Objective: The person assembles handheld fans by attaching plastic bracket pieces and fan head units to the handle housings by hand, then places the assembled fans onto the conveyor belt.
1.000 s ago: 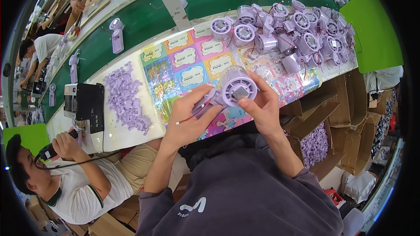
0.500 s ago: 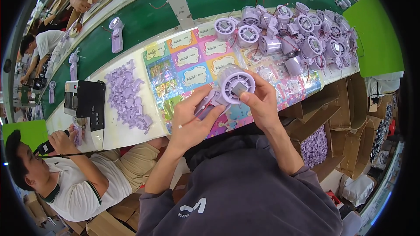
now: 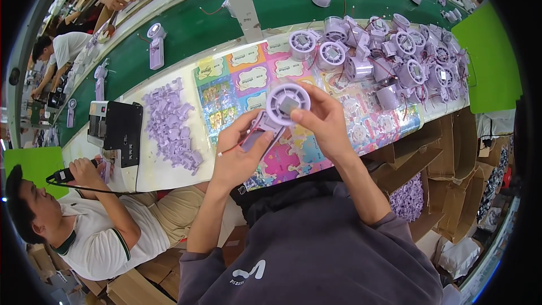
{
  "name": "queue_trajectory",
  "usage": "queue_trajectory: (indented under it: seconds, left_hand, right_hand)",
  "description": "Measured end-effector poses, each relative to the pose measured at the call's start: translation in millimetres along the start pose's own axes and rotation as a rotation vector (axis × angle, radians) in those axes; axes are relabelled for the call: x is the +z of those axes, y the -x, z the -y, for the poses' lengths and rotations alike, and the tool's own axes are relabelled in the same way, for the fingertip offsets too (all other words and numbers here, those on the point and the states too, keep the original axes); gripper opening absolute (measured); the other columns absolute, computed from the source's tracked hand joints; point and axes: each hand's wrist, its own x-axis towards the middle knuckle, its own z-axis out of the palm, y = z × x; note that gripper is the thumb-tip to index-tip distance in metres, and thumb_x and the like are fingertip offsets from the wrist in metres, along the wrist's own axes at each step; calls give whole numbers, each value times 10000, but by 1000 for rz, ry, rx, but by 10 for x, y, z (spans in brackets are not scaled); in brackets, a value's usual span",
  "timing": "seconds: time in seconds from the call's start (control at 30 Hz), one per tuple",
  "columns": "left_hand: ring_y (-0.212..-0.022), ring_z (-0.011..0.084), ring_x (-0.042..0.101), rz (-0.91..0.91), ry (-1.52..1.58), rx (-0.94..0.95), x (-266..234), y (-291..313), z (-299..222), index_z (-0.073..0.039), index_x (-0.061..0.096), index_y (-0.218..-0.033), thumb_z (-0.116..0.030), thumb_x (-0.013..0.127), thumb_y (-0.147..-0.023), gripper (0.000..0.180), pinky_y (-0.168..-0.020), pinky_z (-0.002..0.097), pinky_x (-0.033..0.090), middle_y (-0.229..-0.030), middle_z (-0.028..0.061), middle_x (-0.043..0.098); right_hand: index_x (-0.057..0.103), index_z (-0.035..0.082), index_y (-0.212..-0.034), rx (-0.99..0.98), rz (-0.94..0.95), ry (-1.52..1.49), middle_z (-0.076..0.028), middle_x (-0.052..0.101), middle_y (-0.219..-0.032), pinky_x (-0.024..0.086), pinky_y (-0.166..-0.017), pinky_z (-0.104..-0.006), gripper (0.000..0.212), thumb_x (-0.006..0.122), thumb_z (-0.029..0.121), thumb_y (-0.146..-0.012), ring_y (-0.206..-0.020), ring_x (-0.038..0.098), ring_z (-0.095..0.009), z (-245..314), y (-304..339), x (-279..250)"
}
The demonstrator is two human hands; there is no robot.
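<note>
Both my hands hold one lilac handheld fan (image 3: 275,106) above the table. Its round head has a spoked ring with a grey square at the centre, and it faces up toward me. My left hand (image 3: 236,155) is closed around the handle part, where a thin red wire with a small white plug sticks out past the fingers. With thumb and fingers, my right hand (image 3: 327,127) grips the right side of the round head, the thumb lying on its face near the grey square. Part of the handle is hidden by my left fingers.
A heap of similar lilac fan heads (image 3: 406,70) with wires lies at the right. Small lilac plastic parts (image 3: 169,124) are piled left, beside a black machine (image 3: 124,133). Beyond runs a green conveyor (image 3: 192,34). A co-worker (image 3: 96,226) sits at left; cardboard boxes (image 3: 451,181) stand right.
The fan has moved a little left, and its head has tilted and now sits closer against the handle. The red wire now shows to the left of my left hand. The view has shifted slightly.
</note>
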Motion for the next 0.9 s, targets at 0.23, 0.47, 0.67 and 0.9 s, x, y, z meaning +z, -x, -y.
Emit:
queue_trajectory:
  seconds: [0.23, 0.47, 0.67, 0.9]
  left_hand:
    - [-951, 111, 660, -60, 69, -57, 6, -49, 13, 65, 596, -1282, -21, 690, -901, 402, -813, 249, 530, -1085, 104, 708]
    - [-887, 86, 654, -57, 103, -125, 1, -69, -32, 62, 610, -1272, -50, 687, -907, 389, -782, 237, 522, -1030, 79, 722]
    - [-890, 86, 653, -69, 132, -103, -98, -197, 5, 41, 629, -1264, -74, 713, -907, 385, -776, 236, 521, -1035, 64, 721]
    - [-811, 94, 642, -481, -63, -64, -1125, -1278, 470, 30, 720, -1113, -38, 746, -858, 266, -727, 239, 500, -938, 53, 727]
  right_hand:
    - [552, -97, -1307, 74, -21, 74, -117, 695, -1078, 541, -876, -276, 527, 771, 60, -855, -973, 673, -140, 43, -163, 54]
    - [589, -94, -1272, 80, -30, 74, -112, 702, -1059, 536, -867, -278, 490, 777, 104, -865, -957, 671, -133, 23, -175, 53]
    - [587, -60, -1298, 68, -15, 65, -112, 688, -1111, 527, -875, -281, 443, 702, 187, -949, -994, 647, -121, -114, -194, -80]
    - [677, 1, -1017, -313, -99, 915, -98, 643, -851, 519, -624, -286, 152, 698, 27, -868, -703, 645, -184, -484, -37, -623]
